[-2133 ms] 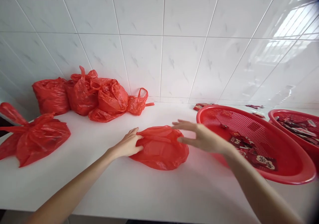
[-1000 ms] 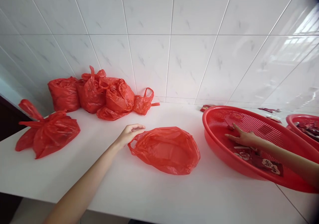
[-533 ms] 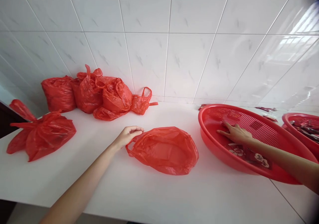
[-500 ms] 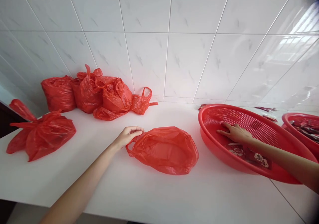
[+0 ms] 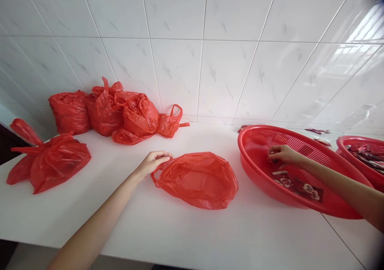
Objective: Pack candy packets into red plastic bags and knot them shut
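My left hand [image 5: 154, 161] pinches the handle side of an open red plastic bag [image 5: 207, 182] on the white table. The bag's mouth faces up, with only red plastic visible inside. Over on the right, my right hand [image 5: 283, 155] is inside a large red plastic colander basket [image 5: 249, 166], its fingers curled together near the far-left wall. What those fingers hold, if anything, is hidden. Below that hand, small dark-red printed packets [image 5: 312, 191] lie on the basket's floor.
Several filled red plastic bags [image 5: 105, 112] stand against the tiled wall. Another tied red bag [image 5: 60, 162] lies at the left. A second red basket [image 5: 345, 146] with many packets is at the right edge. Some loose packets [image 5: 318, 131] lie behind the large basket.
My right hand has gone from fingers spread over the basket floor to curled together and slightly raised, uncovering more of the packets. The left hand keeps its pinch on the bag.
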`<state>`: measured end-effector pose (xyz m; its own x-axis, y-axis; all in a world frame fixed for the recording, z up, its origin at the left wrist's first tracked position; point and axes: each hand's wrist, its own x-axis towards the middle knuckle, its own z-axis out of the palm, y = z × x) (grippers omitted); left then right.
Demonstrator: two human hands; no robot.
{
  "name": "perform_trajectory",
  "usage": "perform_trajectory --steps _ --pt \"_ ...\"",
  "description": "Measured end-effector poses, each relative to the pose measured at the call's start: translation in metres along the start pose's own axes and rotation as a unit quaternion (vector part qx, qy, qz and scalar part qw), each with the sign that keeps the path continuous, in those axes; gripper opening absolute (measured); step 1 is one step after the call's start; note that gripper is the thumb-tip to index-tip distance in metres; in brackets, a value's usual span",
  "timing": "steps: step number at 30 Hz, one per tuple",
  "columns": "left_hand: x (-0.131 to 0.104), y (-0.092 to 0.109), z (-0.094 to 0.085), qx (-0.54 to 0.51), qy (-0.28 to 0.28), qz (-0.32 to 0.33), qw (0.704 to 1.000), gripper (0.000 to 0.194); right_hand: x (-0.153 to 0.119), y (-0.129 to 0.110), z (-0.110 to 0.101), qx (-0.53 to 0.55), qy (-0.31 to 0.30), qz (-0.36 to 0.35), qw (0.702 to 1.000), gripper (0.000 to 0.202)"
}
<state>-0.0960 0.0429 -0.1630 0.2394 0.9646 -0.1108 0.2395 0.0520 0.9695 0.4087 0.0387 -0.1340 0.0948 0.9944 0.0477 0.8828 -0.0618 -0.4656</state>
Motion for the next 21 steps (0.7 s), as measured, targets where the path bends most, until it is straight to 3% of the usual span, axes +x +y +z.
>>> perform_trajectory --steps 3,7,14,18,21 --pt "0.000 0.000 -0.001 -0.010 0.003 -0.003 1.000 0.041 -0.004 -0.015 -0.016 0.147 -0.087 0.027 0.985 0.029" --pt "0.001 -0.002 -0.002 -0.014 0.006 -0.008 1.000 0.043 -0.009 -0.035 -0.041 0.329 -0.200 0.025 0.923 0.019" --pt "-0.006 0.007 -0.011 0.044 -0.070 0.046 0.996 0.045 -0.020 -0.078 -0.057 0.429 -0.215 -0.023 0.877 0.012" --pt "-0.015 0.016 -0.015 0.135 -0.121 0.043 0.982 0.043 -0.029 -0.132 -0.054 0.436 -0.256 -0.105 0.856 0.011" --pt "-0.019 0.017 -0.014 0.180 -0.149 0.033 0.972 0.043 -0.038 -0.179 -0.031 0.376 -0.325 -0.147 0.855 0.020"
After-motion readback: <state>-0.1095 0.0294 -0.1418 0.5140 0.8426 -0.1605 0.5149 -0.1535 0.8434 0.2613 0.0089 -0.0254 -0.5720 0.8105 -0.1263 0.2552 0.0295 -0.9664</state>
